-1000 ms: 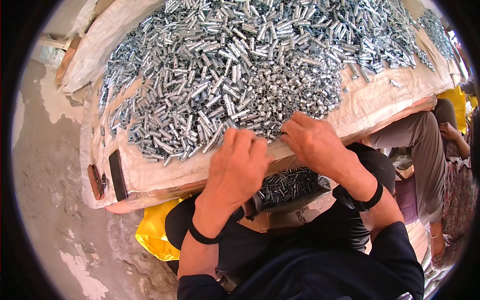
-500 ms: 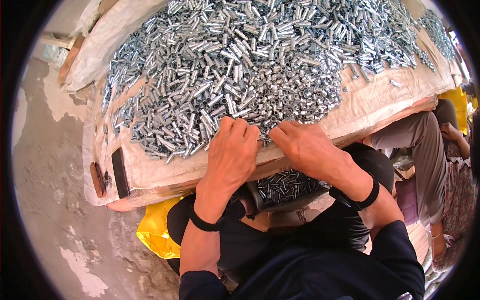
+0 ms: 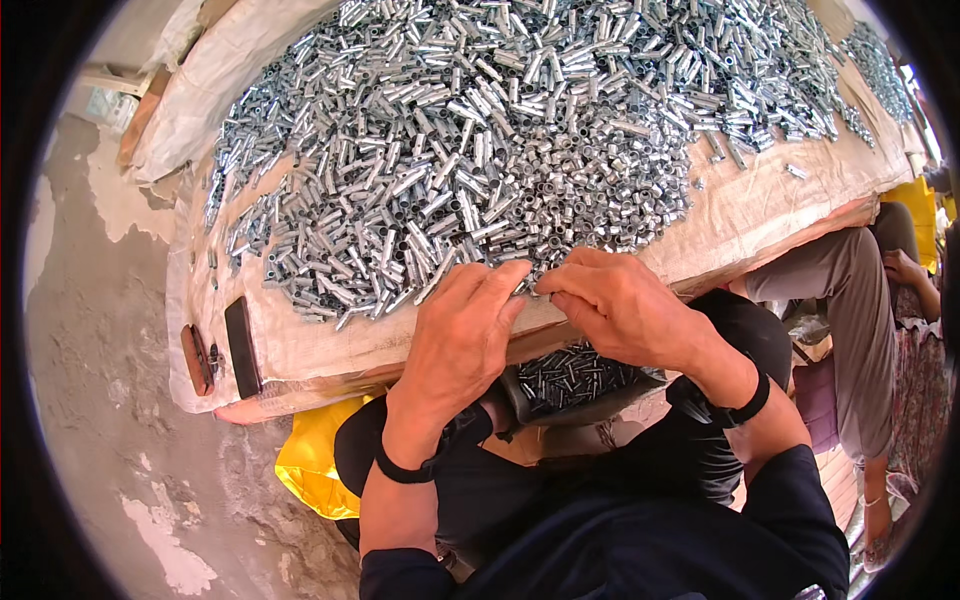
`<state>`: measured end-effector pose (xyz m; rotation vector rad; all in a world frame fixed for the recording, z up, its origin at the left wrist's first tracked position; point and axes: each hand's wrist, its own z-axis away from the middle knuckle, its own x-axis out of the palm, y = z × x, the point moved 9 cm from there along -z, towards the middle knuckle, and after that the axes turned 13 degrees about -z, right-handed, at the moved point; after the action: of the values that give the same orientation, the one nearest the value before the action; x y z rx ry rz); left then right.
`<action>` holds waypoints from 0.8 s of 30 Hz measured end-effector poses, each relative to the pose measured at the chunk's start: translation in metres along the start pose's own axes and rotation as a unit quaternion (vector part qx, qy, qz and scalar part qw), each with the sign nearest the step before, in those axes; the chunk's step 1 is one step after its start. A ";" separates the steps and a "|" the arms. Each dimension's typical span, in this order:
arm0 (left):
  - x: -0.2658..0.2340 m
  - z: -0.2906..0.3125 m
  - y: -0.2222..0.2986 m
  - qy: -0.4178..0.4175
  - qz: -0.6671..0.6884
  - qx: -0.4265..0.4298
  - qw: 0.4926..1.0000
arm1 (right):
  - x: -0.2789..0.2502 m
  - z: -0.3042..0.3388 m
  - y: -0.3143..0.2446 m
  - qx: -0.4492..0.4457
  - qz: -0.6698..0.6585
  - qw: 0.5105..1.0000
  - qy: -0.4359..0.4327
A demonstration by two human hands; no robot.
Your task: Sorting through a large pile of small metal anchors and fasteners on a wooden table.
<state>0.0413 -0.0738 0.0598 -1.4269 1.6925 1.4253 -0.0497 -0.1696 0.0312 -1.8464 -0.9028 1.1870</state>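
My left hand (image 3: 455,325) is closed in a pinch at the near edge of the table, its thumb and forefinger pointing right. Facing it, my right hand (image 3: 630,310) is also pinched, with fingertips pointing left. A small shiny metal part (image 3: 526,286) shows in the narrow gap between the fingertips; its exact shape is mostly hidden. Just beyond my hands lies a pile of short metal collars (image 3: 600,185). Longer metal tubes (image 3: 400,180) spread to the left and far side of them.
A dark flat bar (image 3: 241,347) and a brown-handled tool (image 3: 197,358) lie at the table cloth's (image 3: 780,205) left corner. Below the edge, a bin (image 3: 570,378) holds dark small pins. A yellow bag (image 3: 315,460) hangs at left. Another person's leg (image 3: 850,310) is at right.
Both hands have drawn slightly down toward me, away from the pile. My left fingers have straightened toward the right, and the fingertips of both hands show more plainly.
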 end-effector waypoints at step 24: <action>0.003 0.005 0.006 0.020 0.049 0.037 0.998 | -0.007 0.001 0.007 0.171 -0.229 0.956 0.073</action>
<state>0.0339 -0.0715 0.0577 -1.3578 1.8419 1.3791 -0.0520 -0.1782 0.0273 -1.3337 -0.9123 0.8413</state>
